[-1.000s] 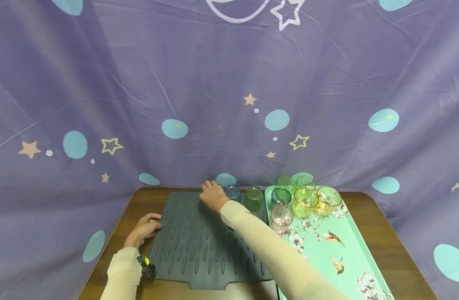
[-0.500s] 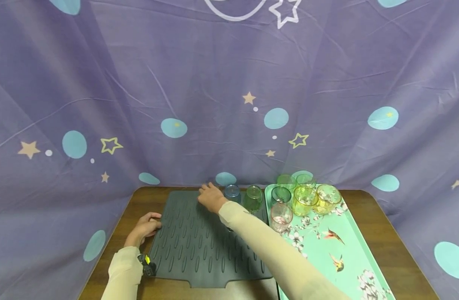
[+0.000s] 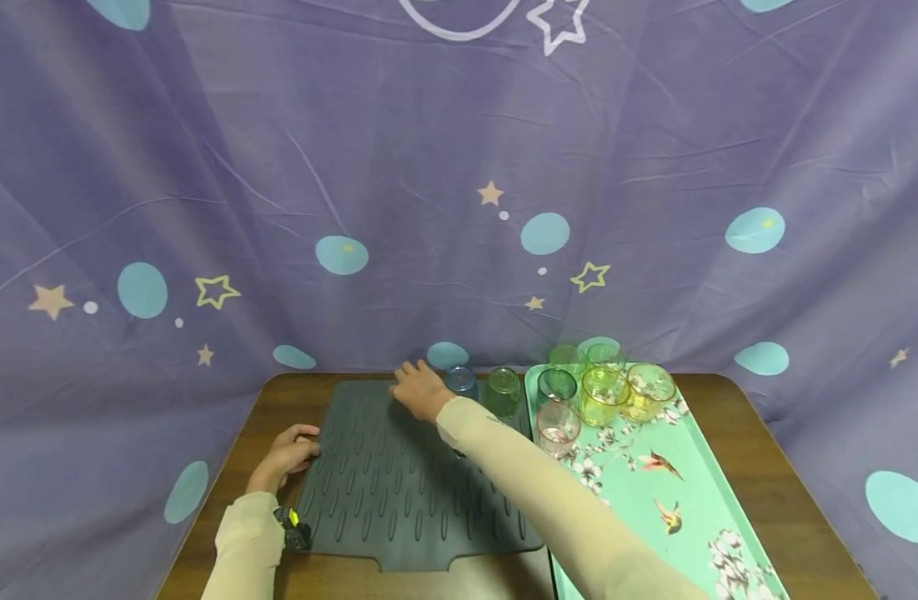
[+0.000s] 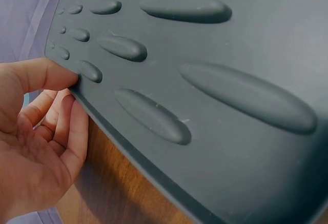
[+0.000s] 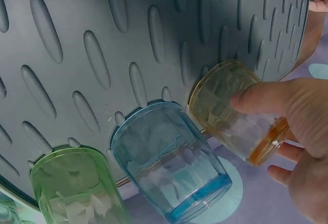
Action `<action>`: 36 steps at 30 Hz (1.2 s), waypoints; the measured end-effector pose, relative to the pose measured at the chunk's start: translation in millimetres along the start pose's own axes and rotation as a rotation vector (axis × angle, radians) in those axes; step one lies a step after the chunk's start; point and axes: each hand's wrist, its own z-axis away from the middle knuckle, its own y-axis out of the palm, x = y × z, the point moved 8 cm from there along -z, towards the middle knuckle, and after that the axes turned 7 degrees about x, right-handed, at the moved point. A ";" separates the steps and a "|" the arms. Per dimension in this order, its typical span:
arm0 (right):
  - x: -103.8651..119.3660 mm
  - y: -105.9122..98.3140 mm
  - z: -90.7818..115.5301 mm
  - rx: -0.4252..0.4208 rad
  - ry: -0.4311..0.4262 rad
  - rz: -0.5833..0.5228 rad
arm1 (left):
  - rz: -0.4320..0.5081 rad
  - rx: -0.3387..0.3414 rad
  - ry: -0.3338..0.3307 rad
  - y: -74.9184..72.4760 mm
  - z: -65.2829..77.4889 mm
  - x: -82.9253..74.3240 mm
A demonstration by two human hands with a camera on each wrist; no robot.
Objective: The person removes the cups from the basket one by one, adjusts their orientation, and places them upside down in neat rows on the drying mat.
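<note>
In the right wrist view, my right hand (image 5: 307, 126) grips an amber glass (image 5: 215, 93), thumb on its near side and fingers behind. The glass is upside down, its rim against the dark grey drying mat (image 3: 383, 492). Beside it stand an upturned blue glass (image 5: 166, 157) and an upturned green glass (image 5: 77, 183). From the head view the amber glass is hidden behind my right hand (image 3: 421, 392). My left hand (image 4: 41, 142) pinches the mat's left edge, thumb on top and the other fingers curled at the edge below.
Right of the mat lies a mint-green tray (image 3: 654, 550) with a flower and bird print. Grouped at its far left are several glasses, among them a pink glass (image 3: 558, 429) and a yellow glass (image 3: 604, 398). A purple curtain (image 3: 398, 167) hangs behind the wooden table (image 3: 766, 442).
My right hand has shifted slightly left, away from the blue glass, which shows more fully now. My left hand stays at the mat's edge. The head view has tilted a little.
</note>
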 end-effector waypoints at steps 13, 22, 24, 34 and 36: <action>-23.6 -13.9 36.8 -0.132 -0.094 -0.244 | -0.016 0.000 -0.020 3.8 -1.3 2.1; -82.9 -24.4 103.8 -0.264 -0.100 -0.608 | -0.032 0.012 -0.004 2.3 -1.7 -3.1; -96.6 -21.7 121.5 -0.292 -0.092 -0.708 | -0.033 0.019 0.000 2.4 -1.5 -4.2; -158.4 15.3 209.6 -0.497 -0.016 -1.072 | -0.058 0.056 -0.001 1.5 -1.9 -5.2; -170.2 24.9 225.6 -0.538 0.015 -1.127 | -0.062 0.057 0.001 1.8 -2.8 -4.5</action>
